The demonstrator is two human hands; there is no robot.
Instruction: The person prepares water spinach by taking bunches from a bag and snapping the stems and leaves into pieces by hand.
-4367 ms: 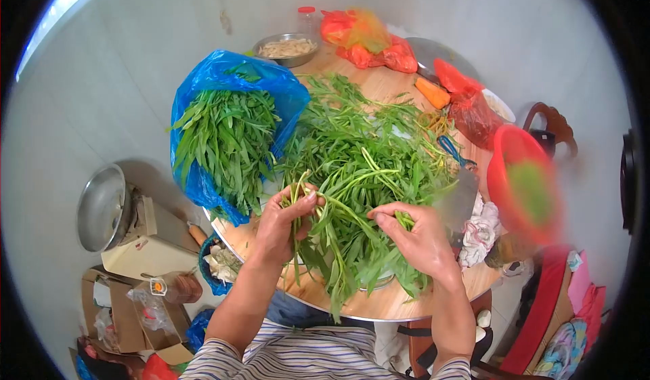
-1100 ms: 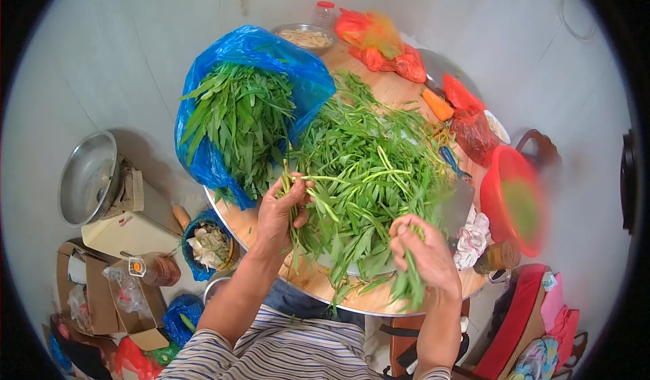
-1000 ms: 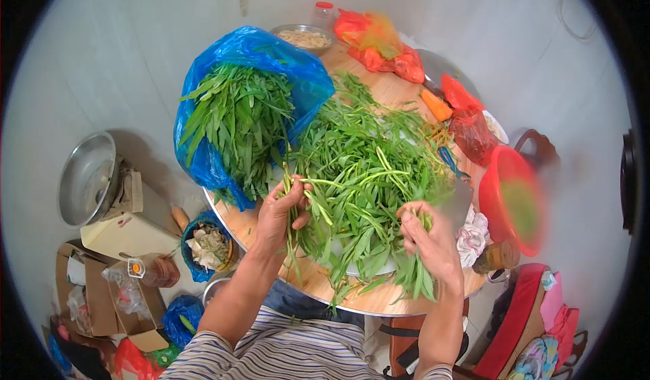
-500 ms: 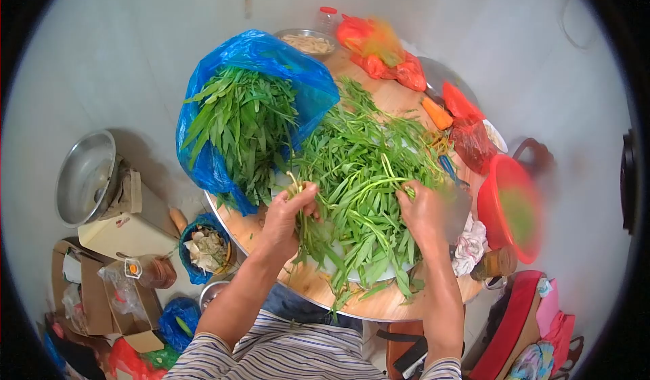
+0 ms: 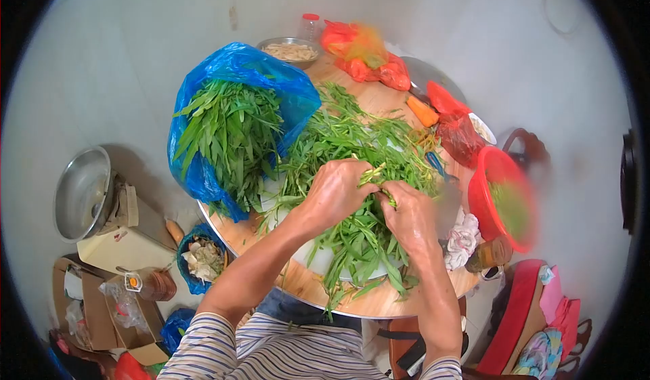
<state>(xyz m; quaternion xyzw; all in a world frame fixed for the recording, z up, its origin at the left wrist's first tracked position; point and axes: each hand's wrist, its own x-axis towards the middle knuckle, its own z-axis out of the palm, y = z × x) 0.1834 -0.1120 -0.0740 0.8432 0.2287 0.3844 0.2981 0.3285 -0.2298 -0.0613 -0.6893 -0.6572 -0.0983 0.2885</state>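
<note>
My left hand (image 5: 340, 189) and my right hand (image 5: 409, 212) meet above a pile of leafy greens (image 5: 315, 156), which look like water spinach. Pale green stems (image 5: 371, 175) are pinched between the two hands, and both sets of fingers are closed on them. Some leaves hang below my hands over a white surface (image 5: 305, 255) on the round wooden table. To the left, an open blue plastic bag (image 5: 233, 55) holds a thick bunch of the same greens (image 5: 230, 126). Part of the held stems is hidden by my fingers.
A red basin (image 5: 479, 190) with greens stands at the table's right, near white garlic (image 5: 463, 239) and a jar (image 5: 489, 255). Farther back are a carrot (image 5: 422, 111), red bags (image 5: 365, 61) and a metal bowl (image 5: 298, 61). A scrap bin (image 5: 203, 258) is on the floor left.
My left hand has moved right and up, away from the bag side, and now meets my right hand at the stems. My right hand has shifted slightly left. The view has shifted a little.
</note>
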